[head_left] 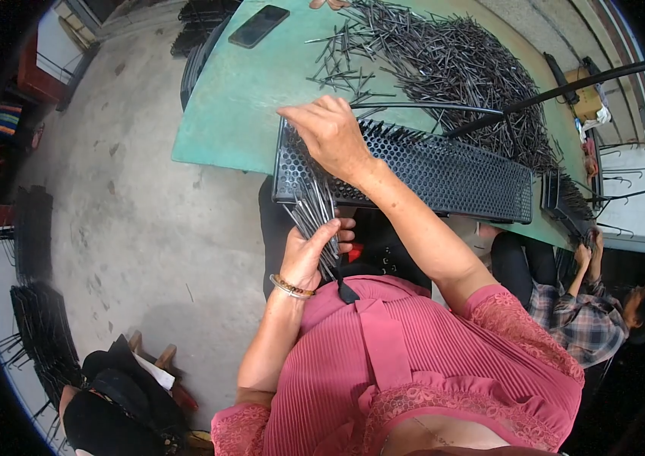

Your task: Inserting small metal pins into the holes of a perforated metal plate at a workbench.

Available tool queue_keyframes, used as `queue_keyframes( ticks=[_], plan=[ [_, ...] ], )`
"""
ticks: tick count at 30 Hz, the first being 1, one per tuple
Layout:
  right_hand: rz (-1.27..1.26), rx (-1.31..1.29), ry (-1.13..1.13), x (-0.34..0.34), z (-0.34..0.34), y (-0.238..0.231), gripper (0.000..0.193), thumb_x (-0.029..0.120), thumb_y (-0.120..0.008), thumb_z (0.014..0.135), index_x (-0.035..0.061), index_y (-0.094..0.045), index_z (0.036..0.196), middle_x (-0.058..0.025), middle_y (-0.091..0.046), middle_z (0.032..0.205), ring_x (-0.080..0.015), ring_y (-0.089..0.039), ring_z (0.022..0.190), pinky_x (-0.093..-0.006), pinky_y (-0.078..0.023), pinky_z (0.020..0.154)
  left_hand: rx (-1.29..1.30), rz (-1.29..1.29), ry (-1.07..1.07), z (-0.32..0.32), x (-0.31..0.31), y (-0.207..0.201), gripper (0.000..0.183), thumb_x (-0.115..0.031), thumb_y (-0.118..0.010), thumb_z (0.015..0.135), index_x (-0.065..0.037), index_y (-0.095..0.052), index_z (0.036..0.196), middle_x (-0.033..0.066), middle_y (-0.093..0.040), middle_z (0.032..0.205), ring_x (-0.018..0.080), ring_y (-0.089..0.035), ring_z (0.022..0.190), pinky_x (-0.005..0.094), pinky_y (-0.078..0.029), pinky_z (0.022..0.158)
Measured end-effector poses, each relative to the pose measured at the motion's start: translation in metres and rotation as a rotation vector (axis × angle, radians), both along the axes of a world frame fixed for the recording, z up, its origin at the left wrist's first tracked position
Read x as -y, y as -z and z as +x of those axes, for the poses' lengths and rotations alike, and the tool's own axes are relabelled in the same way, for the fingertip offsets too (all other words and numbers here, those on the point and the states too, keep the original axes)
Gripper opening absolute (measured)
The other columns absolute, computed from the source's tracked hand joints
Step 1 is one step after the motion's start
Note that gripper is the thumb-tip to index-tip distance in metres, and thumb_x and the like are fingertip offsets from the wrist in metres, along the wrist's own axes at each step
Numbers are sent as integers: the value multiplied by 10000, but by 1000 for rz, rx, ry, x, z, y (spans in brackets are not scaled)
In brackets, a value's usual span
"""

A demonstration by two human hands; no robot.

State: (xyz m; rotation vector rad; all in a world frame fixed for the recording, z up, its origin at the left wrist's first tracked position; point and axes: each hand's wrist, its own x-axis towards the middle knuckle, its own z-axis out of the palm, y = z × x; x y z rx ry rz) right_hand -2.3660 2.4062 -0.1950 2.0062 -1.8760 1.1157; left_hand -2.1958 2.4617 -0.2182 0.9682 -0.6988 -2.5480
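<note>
My left hand (309, 254), with bracelets on its wrist, is closed around a bundle of thin dark sticks (313, 207) that fan out upward past the thumb. Just above it, my right hand (330, 138) reaches over the left end of a long black rack full of round holes (444, 173). Its fingers are bent together in a pinch, and whatever lies between them is hidden. Short dark sticks (391, 131) stand in a row of holes along the rack's far side. The rack lies across the near edge of a green table (223, 114).
A big heap of loose dark sticks (451, 57) covers the table's far right. A phone (259, 26) lies at the far left. To the right, a co-worker (588, 311) handles a similar rack (562, 199). Dark stacked racks (41, 334) stand at the left. A black bar (558, 95) slants over the table.
</note>
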Motion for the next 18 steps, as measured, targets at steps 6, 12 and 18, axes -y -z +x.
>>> queue_keyframes(
  ticks=[6,12,18],
  plan=[
    [8,-118,-59,-2,-2,4,277,58,-594,780,85,-623,1054,-4,-647,994,-190,-550,851,-327,-376,737,31,-40,11,1,1,0,249,-126,-563,875,6,-548,1086,137,-652,941,188,-647,778,297,-550,615],
    [-82,-32,-67,-11,-4,-2,257,95,-617,796,77,-626,1052,-47,-639,1021,-205,-560,931,-328,-392,805,-22,56,-2,2,2,-1,276,-131,-554,886,21,-519,1114,149,-637,960,201,-637,802,300,-553,615],
    [659,751,-58,-54,0,-41,350,289,-664,812,-37,-664,937,-102,-653,774,-122,-568,692,-284,-462,630,-51,-107,-47,1,5,-7,281,-137,-568,880,18,-528,1110,142,-642,959,180,-633,771,282,-548,599]
  ],
)
